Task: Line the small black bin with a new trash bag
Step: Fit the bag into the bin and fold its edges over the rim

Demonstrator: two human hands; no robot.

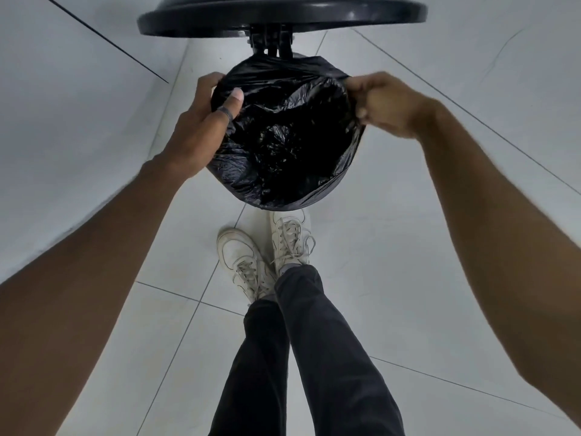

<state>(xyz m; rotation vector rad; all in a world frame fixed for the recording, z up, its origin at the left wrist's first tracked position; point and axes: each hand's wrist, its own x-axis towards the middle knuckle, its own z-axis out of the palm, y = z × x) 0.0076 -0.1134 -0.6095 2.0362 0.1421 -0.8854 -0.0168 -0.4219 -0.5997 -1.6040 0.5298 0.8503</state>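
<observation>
Both hands, left hand at nine o'clock and right hand at three, grip the trash bag, stretching it over the bin's rim.

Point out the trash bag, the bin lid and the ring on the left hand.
trash bag (283, 146): head view, on the crumpled black plastic inside the bin opening.
bin lid (283, 18): head view, on the raised lid's front rim.
ring (225, 113): head view, on the dark band round the left thumb.
</observation>
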